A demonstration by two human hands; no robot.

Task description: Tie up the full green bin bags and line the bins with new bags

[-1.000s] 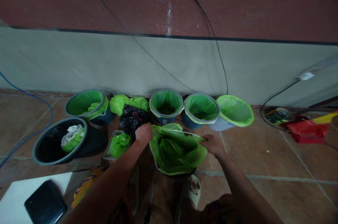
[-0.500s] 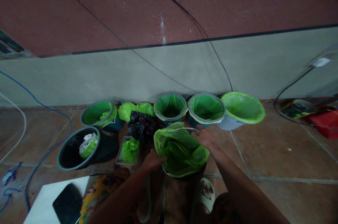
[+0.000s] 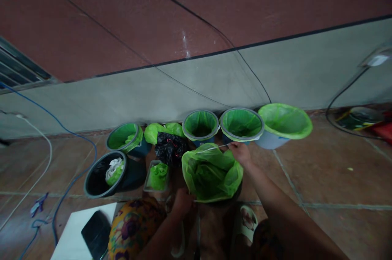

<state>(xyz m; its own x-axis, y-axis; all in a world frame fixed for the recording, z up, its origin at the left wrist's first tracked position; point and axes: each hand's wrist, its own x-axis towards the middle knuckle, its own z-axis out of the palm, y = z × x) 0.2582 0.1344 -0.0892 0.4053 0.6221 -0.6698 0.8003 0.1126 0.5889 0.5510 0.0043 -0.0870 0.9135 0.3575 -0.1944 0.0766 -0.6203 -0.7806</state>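
Note:
A green plastic bin liner lines a dark bin in front of me, its mouth spread wide and its folds sagging inside. My right hand is closed at the far right of the rim, pinching a thin white cord that runs along the liner's far edge. My left hand is closed at the near left rim, fingertips on the liner's edge; a short pale strip shows beside them. Left of this bin lie a knotted black plastic bag and a clear tub with crumpled green plastic.
Along the wall stand several lined bins: two with grey rims and a pale bucket. Two bins lie tilted at left. A white box holds a black phone-like object. A blue cable crosses the floor.
My left hand has moved down along the liner's near edge. The right hand stays at the far rim and the white cord looks straighter. The view has tilted and shifted a little.

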